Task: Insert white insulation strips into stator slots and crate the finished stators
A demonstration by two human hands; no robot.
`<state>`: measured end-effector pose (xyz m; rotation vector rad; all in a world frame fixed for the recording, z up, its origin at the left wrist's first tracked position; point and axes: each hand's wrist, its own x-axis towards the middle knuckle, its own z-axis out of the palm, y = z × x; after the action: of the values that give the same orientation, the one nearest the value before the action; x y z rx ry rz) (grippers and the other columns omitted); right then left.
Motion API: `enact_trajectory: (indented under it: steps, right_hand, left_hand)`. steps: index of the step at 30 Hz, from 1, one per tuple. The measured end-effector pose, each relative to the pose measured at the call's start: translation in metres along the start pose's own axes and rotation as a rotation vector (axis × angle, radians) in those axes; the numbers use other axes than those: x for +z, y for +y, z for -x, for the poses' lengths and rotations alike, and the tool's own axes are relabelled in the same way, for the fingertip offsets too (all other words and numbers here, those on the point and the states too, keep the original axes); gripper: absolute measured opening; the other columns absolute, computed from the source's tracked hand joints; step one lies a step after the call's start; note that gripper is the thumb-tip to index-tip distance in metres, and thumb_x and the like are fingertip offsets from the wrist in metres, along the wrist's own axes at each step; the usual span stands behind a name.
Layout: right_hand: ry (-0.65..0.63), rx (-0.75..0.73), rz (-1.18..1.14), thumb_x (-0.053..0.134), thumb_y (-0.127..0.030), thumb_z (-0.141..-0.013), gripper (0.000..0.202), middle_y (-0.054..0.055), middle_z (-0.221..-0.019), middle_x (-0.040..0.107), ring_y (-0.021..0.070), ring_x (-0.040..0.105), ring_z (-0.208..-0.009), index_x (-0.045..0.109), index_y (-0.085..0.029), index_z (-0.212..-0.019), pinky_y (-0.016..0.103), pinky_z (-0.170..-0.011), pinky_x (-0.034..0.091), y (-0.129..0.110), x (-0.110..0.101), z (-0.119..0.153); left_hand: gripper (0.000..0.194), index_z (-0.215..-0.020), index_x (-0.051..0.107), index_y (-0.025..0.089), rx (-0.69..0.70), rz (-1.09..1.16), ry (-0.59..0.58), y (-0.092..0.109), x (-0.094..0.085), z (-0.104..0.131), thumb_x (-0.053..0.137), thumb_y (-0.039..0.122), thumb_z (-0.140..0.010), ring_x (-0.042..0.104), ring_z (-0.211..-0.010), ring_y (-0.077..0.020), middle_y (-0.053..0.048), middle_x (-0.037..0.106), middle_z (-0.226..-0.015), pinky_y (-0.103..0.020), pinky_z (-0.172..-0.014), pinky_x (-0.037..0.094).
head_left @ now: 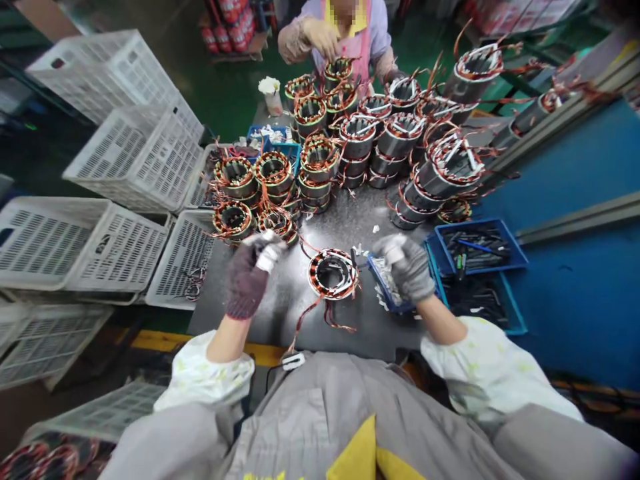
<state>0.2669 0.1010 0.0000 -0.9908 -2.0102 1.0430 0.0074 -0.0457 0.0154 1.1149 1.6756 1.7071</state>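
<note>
A stator with copper windings (325, 293) lies on the dark table between my hands, its white lacing on top and loose copper leads trailing toward me. My left hand (250, 273), in a dark purple glove with white-covered fingertips, is raised left of it, in front of a row of wound stators. Its fingers are bent together; anything between them is too small to make out. Over a small blue tray (380, 287) of white pieces hovers my right hand (409, 270), in a grey glove. Motion blurs its fingers, and part of the tray is hidden beneath it.
Stacked stators (355, 137) crowd the table's far side, with a co-worker (367, 50) behind them. White plastic crates (135, 247) stand at left. Blue bins (475, 247) with black sleeves and pens sit at right, beside a blue panel (580, 287).
</note>
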Motion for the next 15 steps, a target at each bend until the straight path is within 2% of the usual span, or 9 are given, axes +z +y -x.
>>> enact_trajectory:
  steps: [2,4,6,8,10,11,13,15]
  right_hand:
    - [-0.357,-0.21,0.316,0.054,-0.047,-0.103,0.038,0.012,-0.101,0.079,0.028,0.069,-0.1,0.081,-0.02,-0.1,0.047,-0.1,0.052,-0.018,0.0,0.02]
    - [-0.628,-0.333,0.588,0.064,-0.04,-0.1,0.029,0.015,-0.116,0.078,0.0321,0.067,-0.11,0.081,-0.019,-0.11,0.048,-0.102,0.048,-0.037,0.009,0.031]
    - [-0.715,-0.338,0.781,0.06,-0.031,-0.103,0.027,0.016,-0.118,0.078,0.033,0.067,-0.11,0.081,-0.017,-0.114,0.047,-0.098,0.048,-0.048,0.02,0.034]
    - [-0.721,-0.314,0.882,0.052,-0.025,-0.107,0.031,0.016,-0.113,0.079,0.0317,0.068,-0.105,0.081,-0.017,-0.116,0.044,-0.091,0.047,-0.051,0.026,0.036]
    - [-0.703,-0.32,0.922,0.048,-0.022,-0.108,0.035,0.015,-0.114,0.079,0.0308,0.068,-0.103,0.08,-0.018,-0.122,0.043,-0.087,0.047,-0.046,0.027,0.039]
    - [-0.693,-0.329,0.927,0.048,-0.022,-0.108,0.036,0.014,-0.117,0.079,0.0307,0.068,-0.103,0.08,-0.019,-0.123,0.043,-0.087,0.046,-0.043,0.027,0.042]
    - [-0.674,-0.347,0.915,0.05,-0.025,-0.109,0.034,0.012,-0.122,0.079,0.0306,0.068,-0.105,0.08,-0.021,-0.123,0.043,-0.09,0.046,-0.038,0.024,0.047]
    - [-0.638,-0.323,0.9,0.057,-0.031,-0.107,0.03,0.013,-0.127,0.078,0.0319,0.067,-0.109,0.081,-0.02,-0.122,0.045,-0.094,0.046,-0.036,0.021,0.051]
  left_hand:
    - [0.036,-0.121,0.069,0.023,-0.016,-0.315,-0.305,0.015,-0.006,0.006,0.065,0.049,-0.095,0.075,-0.095,-0.0219,-0.007,0.078,-0.108,-0.036,-0.087,0.059]
    - [0.035,-0.122,0.071,0.022,-0.023,-0.656,-0.678,0.027,0.004,0.003,0.057,0.044,-0.098,0.074,-0.099,-0.0252,-0.009,0.078,-0.107,-0.038,-0.089,0.058]
    - [0.033,-0.12,0.071,0.02,-0.023,-0.895,-0.973,0.033,0.023,-0.009,0.054,0.038,-0.098,0.074,-0.099,-0.027,-0.01,0.078,-0.107,-0.037,-0.086,0.056]
    - [0.03,-0.117,0.071,0.019,-0.023,-0.972,-1.18,0.031,0.043,-0.023,0.056,0.033,-0.095,0.073,-0.098,-0.0268,-0.01,0.078,-0.108,-0.035,-0.083,0.054]
    - [0.027,-0.113,0.071,0.02,-0.023,-0.954,-1.299,0.026,0.058,-0.031,0.06,0.028,-0.09,0.072,-0.1,-0.0261,-0.009,0.078,-0.111,-0.033,-0.082,0.053]
    - [0.027,-0.112,0.071,0.02,-0.026,-0.942,-1.312,0.023,0.062,-0.032,0.061,0.027,-0.088,0.072,-0.1,-0.0261,-0.009,0.077,-0.112,-0.033,-0.082,0.052]
    - [0.027,-0.112,0.07,0.02,-0.051,-0.907,-1.255,0.021,0.063,-0.029,0.064,0.025,-0.085,0.072,-0.099,-0.0261,-0.008,0.077,-0.11,-0.033,-0.081,0.052]
    - [0.027,-0.109,0.069,0.02,-0.123,-0.759,-1.174,0.024,0.056,-0.025,0.068,0.025,-0.082,0.071,-0.095,-0.024,-0.006,0.077,-0.105,-0.031,-0.079,0.053]
